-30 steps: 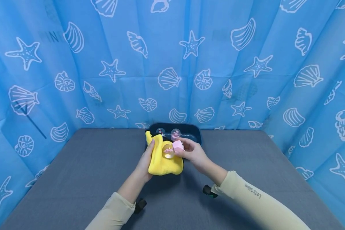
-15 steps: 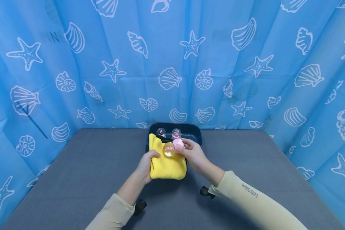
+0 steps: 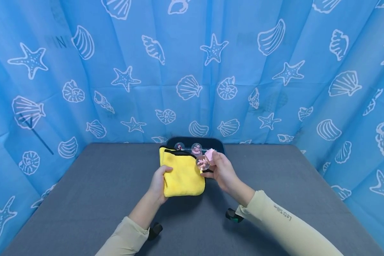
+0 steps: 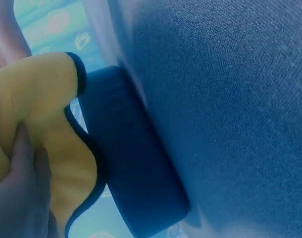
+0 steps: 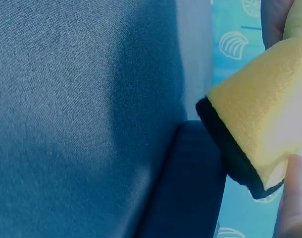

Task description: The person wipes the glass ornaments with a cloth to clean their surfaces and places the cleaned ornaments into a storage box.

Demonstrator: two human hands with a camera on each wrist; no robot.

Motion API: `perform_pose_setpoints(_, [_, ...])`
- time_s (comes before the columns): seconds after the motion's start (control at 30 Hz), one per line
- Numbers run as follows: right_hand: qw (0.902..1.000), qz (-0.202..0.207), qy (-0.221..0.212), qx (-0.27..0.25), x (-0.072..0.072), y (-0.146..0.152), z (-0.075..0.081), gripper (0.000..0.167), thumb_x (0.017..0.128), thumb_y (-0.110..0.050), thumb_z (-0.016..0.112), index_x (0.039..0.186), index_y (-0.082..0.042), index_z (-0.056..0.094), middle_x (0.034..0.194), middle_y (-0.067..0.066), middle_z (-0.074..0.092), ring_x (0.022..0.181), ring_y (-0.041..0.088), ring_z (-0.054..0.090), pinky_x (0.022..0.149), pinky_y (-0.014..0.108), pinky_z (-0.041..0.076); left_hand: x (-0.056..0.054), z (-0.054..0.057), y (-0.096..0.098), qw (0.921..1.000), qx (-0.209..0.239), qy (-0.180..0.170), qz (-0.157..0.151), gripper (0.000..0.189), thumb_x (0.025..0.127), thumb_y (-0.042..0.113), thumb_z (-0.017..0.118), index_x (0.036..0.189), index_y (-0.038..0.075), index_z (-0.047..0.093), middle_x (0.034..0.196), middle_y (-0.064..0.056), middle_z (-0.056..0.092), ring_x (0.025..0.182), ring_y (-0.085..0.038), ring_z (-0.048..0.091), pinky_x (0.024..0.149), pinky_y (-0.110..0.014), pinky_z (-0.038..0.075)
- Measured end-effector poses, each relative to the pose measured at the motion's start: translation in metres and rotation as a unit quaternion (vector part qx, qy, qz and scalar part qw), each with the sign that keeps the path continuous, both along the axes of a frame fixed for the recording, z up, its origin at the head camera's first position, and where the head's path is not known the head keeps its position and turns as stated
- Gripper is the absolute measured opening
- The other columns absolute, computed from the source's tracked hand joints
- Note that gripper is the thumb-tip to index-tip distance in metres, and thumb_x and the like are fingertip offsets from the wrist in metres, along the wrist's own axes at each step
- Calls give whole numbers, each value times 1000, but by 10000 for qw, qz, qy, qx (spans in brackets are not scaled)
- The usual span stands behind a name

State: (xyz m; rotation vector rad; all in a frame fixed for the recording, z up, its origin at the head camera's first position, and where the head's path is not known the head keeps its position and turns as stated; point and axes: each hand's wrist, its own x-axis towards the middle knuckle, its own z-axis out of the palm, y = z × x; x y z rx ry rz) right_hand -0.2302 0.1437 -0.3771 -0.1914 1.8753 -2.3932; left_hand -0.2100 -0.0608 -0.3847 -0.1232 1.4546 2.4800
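Observation:
My left hand (image 3: 159, 184) grips a folded yellow cloth (image 3: 183, 179) with black edging by its left side, thumb on top. In the left wrist view the fingers (image 4: 25, 158) lie against the cloth. My right hand (image 3: 226, 173) holds a small snow globe (image 3: 203, 163) by its pink base, tilted so the clear dome with pink figures points left. That dome is at the cloth's upper right corner; whether they touch is unclear. One right finger (image 5: 293, 183) meets the cloth in the right wrist view, where the globe is hidden.
Behind the cloth a dark blue tray (image 3: 215, 143) stands on the grey table (image 3: 262, 177). Two more snow globes, one left (image 3: 179, 146) and one pink (image 3: 196, 148), are in it. A blue shell-patterned curtain (image 3: 192, 71) hangs behind. Both wrists carry black devices (image 3: 234, 215).
The globe has moved right from over the cloth's middle to its upper right corner, its base tipping upward. The cloth has flattened out and shifted slightly left, still in my left hand.

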Motion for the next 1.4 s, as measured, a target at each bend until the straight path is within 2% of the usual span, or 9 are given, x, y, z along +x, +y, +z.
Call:
perform_pose_setpoints(0.27, [9981,-545,-256,-146,-3,1,-3,46,96,-57,40,97,-11,36,99,1,59,86,12,62,78,45,56,0,1,-1,9999,67,-43,63,31,92,19,36,120,7,37,97,-1,55,84,-11,59,73,-28,49])
perform_pose_setpoints(0.37, [9978,-555,-328,-162,-4,1,-2,47,97,-54,42,103,-8,41,95,1,62,83,13,64,75,41,57,0,1,-1,9999,81,-70,66,32,92,19,37,121,7,37,97,-2,54,84,-11,59,73,-28,49])
perform_pose_setpoints(0.53, [9955,-672,-541,399,-5,-1,-2,54,97,-53,45,115,-2,49,89,4,65,71,13,59,62,26,52,0,1,1,9999,101,-125,25,37,92,20,38,126,7,36,100,-2,55,87,-12,59,75,-29,49])
perform_pose_setpoints(0.7, [9937,-242,-759,785,-2,1,0,44,104,-39,38,111,2,52,85,7,61,65,13,52,54,25,47,-1,1,1,9998,105,-190,48,37,92,20,39,127,7,36,102,-2,55,88,-12,59,76,-29,49])
perform_pose_setpoints(0.8, [9932,175,-680,929,-2,2,2,36,97,-25,35,109,4,50,86,8,59,66,15,51,54,26,46,-2,0,0,9997,96,-222,61,36,92,19,39,126,7,37,101,-2,54,88,-12,59,76,-29,49])
perform_pose_setpoints(0.9, [9927,481,-503,981,-3,3,3,30,90,-16,39,110,4,47,90,9,60,72,18,52,60,29,45,-3,-1,0,9997,92,-232,78,36,92,19,38,125,7,37,101,-2,54,87,-12,58,76,-29,49])
perform_pose_setpoints(1.03, [9911,850,-304,983,-4,4,4,28,92,-12,47,114,6,46,90,8,57,77,19,50,68,30,42,-4,-1,-1,9996,84,-252,121,35,91,19,38,124,7,38,100,-2,55,86,-12,58,75,-29,49])
perform_pose_setpoints(1.17, [9903,763,-258,1136,-3,4,7,35,95,-13,55,122,5,43,88,8,53,75,18,48,69,27,44,-3,0,-2,9995,51,-291,139,36,91,20,39,125,6,38,100,-2,55,87,-12,59,75,-30,49])
perform_pose_setpoints(1.4, [9835,452,-45,1750,-3,4,12,51,92,-15,66,135,-2,42,115,15,55,92,27,55,74,30,51,-2,3,-2,9997,-12,-228,47,37,92,20,39,126,6,38,101,-3,55,88,-13,59,75,-29,49])
